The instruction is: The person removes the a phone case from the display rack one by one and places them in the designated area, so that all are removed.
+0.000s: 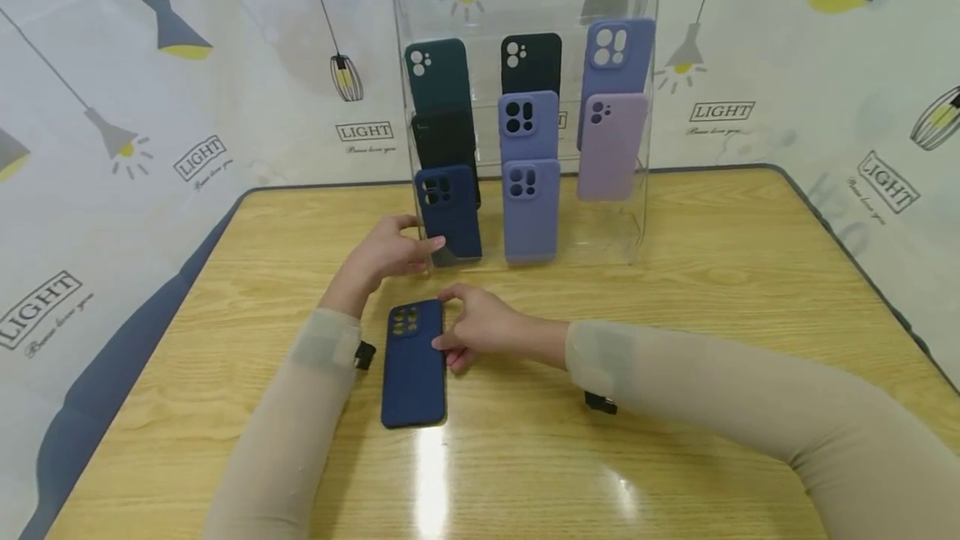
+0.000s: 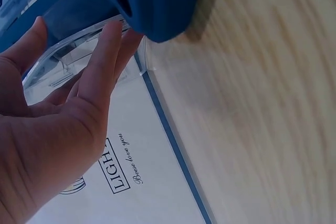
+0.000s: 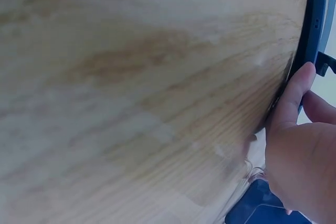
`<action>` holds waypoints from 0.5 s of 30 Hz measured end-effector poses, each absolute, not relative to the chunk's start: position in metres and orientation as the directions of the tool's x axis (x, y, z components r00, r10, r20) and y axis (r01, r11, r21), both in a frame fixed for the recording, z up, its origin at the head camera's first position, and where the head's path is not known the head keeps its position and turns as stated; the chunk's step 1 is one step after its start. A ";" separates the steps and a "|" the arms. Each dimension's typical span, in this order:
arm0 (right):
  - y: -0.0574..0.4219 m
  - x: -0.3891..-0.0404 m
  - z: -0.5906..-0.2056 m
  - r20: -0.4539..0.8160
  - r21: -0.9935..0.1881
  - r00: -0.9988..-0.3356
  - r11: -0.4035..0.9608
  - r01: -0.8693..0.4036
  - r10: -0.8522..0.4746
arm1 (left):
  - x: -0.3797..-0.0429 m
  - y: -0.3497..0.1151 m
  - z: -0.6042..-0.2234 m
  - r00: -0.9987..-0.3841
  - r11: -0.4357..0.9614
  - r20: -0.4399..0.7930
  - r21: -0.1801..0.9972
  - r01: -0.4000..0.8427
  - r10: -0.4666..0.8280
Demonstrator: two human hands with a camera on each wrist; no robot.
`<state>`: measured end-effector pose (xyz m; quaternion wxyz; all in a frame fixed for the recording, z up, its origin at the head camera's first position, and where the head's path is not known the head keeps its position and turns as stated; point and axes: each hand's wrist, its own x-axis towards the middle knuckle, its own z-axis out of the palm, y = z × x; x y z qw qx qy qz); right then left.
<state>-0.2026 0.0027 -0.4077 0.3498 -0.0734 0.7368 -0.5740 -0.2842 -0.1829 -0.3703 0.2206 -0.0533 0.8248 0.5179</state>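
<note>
In the head view my right hand pinches the right edge of a dark blue phone case. Table wood shows through its camera holes; I cannot tell whether its lower end touches the table. The right wrist view shows the right thumb along the narrow side of that phone case. My left hand is at the lower left corner of a clear acrylic display rack. Its thumb lies before another dark blue phone case in the bottom row, with the other fingers extended by the rack's side.
Upper tiers hold dark green, black, purple and pink cases. A purple case stands bottom middle. Patterned cloth surrounds the wooden table.
</note>
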 end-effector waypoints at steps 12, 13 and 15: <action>0.005 -0.201 -0.401 -0.485 -0.865 -0.711 0.399 0.304 -0.510 | -0.283 -0.185 -0.370 -0.888 0.441 -0.440 0.829 -0.344 0.134; 0.006 -0.200 -0.401 -0.478 -0.868 -0.714 0.396 0.298 -0.512 | -0.283 -0.185 -0.370 -0.888 0.439 -0.441 0.829 -0.347 0.132; 0.009 -0.200 -0.398 -0.469 -0.872 -0.717 0.399 0.284 -0.515 | -0.283 -0.185 -0.371 -0.887 0.436 -0.442 0.830 -0.349 0.131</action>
